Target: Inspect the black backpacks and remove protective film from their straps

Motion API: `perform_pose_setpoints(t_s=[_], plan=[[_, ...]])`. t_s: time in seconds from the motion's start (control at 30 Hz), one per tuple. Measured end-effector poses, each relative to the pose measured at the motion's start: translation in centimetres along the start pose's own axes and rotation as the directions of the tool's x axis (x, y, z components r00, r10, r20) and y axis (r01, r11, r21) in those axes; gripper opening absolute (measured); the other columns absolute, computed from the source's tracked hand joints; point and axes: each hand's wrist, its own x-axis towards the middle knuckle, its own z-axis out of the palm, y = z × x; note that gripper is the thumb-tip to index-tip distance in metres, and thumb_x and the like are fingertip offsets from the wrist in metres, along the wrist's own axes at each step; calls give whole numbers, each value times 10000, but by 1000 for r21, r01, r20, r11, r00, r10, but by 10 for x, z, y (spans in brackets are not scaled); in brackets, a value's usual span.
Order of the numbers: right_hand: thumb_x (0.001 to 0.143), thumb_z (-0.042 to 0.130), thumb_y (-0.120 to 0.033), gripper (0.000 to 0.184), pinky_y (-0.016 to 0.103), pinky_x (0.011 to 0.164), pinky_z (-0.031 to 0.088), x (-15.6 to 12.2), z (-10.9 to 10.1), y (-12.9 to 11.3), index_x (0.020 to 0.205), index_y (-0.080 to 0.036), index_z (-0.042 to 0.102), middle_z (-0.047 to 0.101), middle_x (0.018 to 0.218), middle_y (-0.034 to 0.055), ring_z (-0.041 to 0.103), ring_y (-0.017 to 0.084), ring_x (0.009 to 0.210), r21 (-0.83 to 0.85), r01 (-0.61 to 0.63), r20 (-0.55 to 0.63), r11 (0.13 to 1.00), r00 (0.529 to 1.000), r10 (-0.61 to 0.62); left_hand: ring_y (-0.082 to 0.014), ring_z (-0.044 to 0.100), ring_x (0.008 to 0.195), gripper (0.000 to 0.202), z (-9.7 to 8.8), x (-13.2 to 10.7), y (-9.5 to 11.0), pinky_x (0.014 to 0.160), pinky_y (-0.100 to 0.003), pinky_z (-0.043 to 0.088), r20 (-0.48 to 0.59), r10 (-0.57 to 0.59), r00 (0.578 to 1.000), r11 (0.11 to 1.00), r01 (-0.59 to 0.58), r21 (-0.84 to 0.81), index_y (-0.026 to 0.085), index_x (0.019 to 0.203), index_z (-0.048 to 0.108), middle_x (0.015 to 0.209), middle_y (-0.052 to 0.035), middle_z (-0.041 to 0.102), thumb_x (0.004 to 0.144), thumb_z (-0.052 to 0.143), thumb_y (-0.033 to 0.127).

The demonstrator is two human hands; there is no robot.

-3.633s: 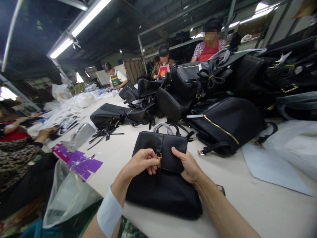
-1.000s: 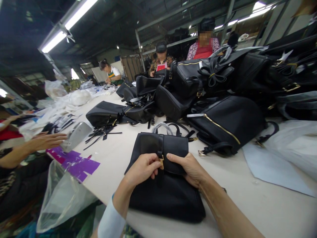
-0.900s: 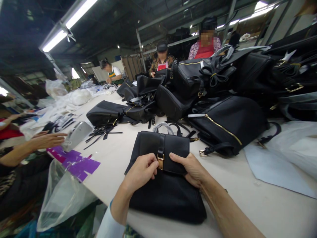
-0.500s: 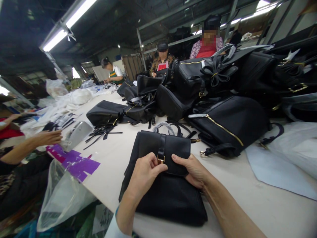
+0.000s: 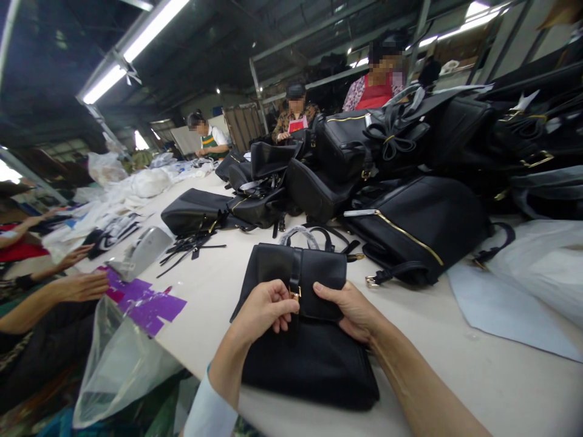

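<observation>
The left hand [image 5: 269, 305] is pinching a gold metal clasp [image 5: 296, 296] on a smooth black bag [image 5: 314, 364]; the right hand [image 5: 354, 311] is gripping its black flap [image 5: 322, 272].

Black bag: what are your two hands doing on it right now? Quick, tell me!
Left hand: closed, pinching at the gold buckle on the black bag.
Right hand: holding the side edge of the flap.

The tabletop [image 5: 195, 300] gives room left of the held bag [image 5: 314, 364]; heaped bags [image 5: 316, 188] block beyond.
</observation>
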Motion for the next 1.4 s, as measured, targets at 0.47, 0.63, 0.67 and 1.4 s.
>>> perform_pose_setpoints(t_s=[0.47,0.63,0.67,1.4], plan=[[510,926,-332,435,371,757,552,1,3,1,857,-166,724,782,800,43,709,229,721,-8,52,-33,999,998,-52,-123,583,469,79,16,-15,0,433,-210,455,-232,56,971,978,-6,210,203,725,500,579,41,581,795,484,167],[506,931,-292,435,424,823,553,1,4,0,867,-166,724,785,817,55,722,257,757,25,40,-47,999,998,-39,-137,563,628,119,29,-33,4,598,-251,422,-383,331,862,874,-127,469,218,768,525,699,23,566,848,460,159],[509,931,-291,434,432,831,552,0,4,0,870,-167,725,786,821,58,723,261,761,31,43,-46,999,998,-42,-142,560,649,133,32,-35,4,615,-259,414,-388,391,835,833,-142,534,219,770,533,729,13,570,855,455,154],[506,928,-353,485,492,985,472,-3,8,2,917,-177,739,788,895,67,711,297,912,0,132,1,991,991,-132,-215,620,753,190,52,-20,8,656,-303,434,-375,518,769,520,64,852,233,758,485,793,-45,606,877,445,91]])
